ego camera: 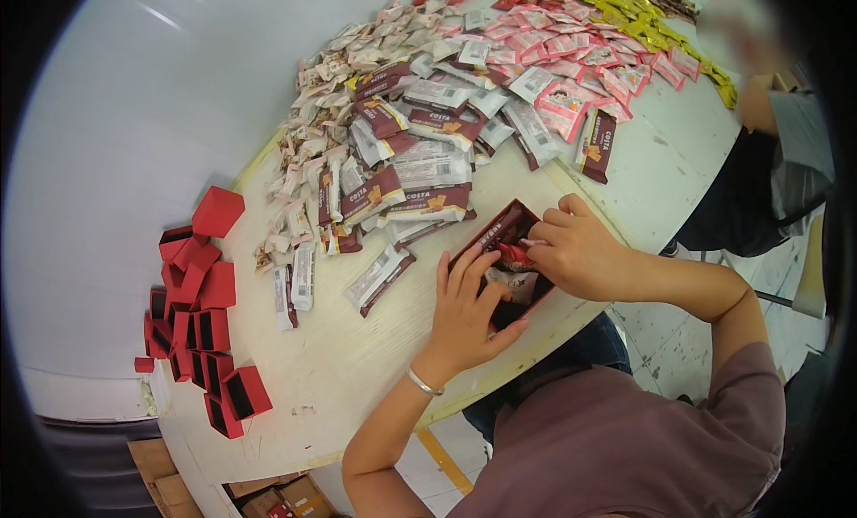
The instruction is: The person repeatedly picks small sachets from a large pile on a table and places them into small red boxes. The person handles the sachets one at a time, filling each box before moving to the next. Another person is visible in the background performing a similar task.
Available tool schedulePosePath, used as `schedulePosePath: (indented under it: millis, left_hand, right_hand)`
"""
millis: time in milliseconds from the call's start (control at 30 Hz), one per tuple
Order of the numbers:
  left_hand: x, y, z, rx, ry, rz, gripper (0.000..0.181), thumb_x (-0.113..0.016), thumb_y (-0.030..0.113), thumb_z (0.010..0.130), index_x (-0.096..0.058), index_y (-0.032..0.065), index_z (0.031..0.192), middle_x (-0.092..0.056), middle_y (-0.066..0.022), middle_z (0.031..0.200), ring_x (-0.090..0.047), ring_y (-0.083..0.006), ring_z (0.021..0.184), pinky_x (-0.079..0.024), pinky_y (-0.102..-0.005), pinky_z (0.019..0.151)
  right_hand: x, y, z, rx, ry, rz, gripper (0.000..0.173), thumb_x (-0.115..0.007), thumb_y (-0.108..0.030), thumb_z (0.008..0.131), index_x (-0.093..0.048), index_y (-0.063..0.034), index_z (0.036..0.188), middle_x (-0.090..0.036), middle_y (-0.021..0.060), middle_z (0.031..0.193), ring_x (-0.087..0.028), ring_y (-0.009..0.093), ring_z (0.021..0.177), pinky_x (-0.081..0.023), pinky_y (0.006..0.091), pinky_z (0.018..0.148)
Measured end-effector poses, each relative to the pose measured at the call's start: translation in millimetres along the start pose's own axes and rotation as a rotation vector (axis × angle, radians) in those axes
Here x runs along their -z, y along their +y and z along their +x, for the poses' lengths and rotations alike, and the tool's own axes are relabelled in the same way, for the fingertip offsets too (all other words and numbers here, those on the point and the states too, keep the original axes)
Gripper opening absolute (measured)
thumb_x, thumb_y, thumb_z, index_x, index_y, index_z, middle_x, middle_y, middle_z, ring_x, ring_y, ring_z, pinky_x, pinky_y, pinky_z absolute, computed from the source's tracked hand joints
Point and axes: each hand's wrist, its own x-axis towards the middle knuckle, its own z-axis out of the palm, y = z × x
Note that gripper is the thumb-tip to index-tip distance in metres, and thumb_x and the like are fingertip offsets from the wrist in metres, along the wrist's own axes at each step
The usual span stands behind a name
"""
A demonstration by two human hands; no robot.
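Observation:
In front of me an open red box [546, 289] with a black inside stands on the table near its edge. My left hand [462, 310] spans its left side, fingers spread over the rim and reaching inside, thumb by the near end. A dark brown wafer packet [501, 229] lies along the far part of the box. Next to it are a shiny red packet [514, 255] and a whitish packet [517, 285]. My right hand [579, 250] is over the right wall, its fingertips pinched on a small pinkish packet [533, 242], partly hidden by the fingers.
Brown-and-white Costa packets [428, 163] are heaped beyond the box. Behind lie small beige packets [368, 43], pink packets [569, 49] and yellow packets [622, 6]. Several red boxes [201, 317] cluster along the table's [348, 384] left edge. Another person [797, 136] sits at right.

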Motion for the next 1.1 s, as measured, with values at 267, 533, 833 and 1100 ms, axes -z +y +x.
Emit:
schedulePosePath:
  millis: [267,533,833,1100]
  left_hand:
    - [-18.9,-1.5,0.2,-0.038,0.138,-0.014,0.064,-0.070,0.036,0.070,-0.040,0.0095,0.119,-0.045,-0.0134,0.121,-0.033,-0.0368,0.125,-0.014,-0.0576,0.105]
    - [-12.3,0.9,0.9,-0.002,0.040,0.070,0.047,-0.069,0.038,0.069,-0.058,0.0089,0.104,-0.045,-0.0134,0.121,-0.033,-0.0376,0.125,-0.013,-0.0579,0.106]
    - [-10.9,-2.4,-0.9,-0.113,0.060,0.022,0.043,-0.068,0.045,0.072,-0.062,0.0172,0.105,-0.030,-0.0174,0.140,-0.022,-0.0435,0.131,-0.013,-0.0639,0.102]
    - [-24.9,7.0,-9.3,-0.092,0.031,0.036,0.053,-0.077,0.037,0.066,-0.060,0.0152,0.112,-0.033,-0.0156,0.137,-0.028,-0.0416,0.128,-0.025,-0.0555,0.102]
  right_hand:
    - [-7.5,-6.1,0.3,-0.135,-0.170,0.737,0.022,-0.058,-0.007,0.079,-0.056,-0.0010,0.100,-0.056,0.0112,0.085,-0.054,0.028,0.082,-0.044,0.0364,0.072]
    - [-5.6,-8.8,-6.6,-0.187,-0.079,0.216,0.031,-0.058,0.000,0.071,-0.052,0.0019,0.102,-0.053,0.0142,0.087,-0.055,0.029,0.081,-0.047,0.0366,0.069]
    - [-11.7,-13.1,-7.1,-0.227,-0.253,0.639,0.010,-0.057,-0.003,0.074,-0.058,0.0010,0.084,-0.055,0.0148,0.079,-0.057,0.034,0.077,-0.046,0.0413,0.068]
    - [3.1,-23.7,-16.7,-0.217,-0.209,0.466,0.040,-0.060,-0.040,0.081,-0.058,-0.0003,0.080,-0.056,0.0121,0.074,-0.058,0.030,0.069,-0.047,0.0376,0.061]
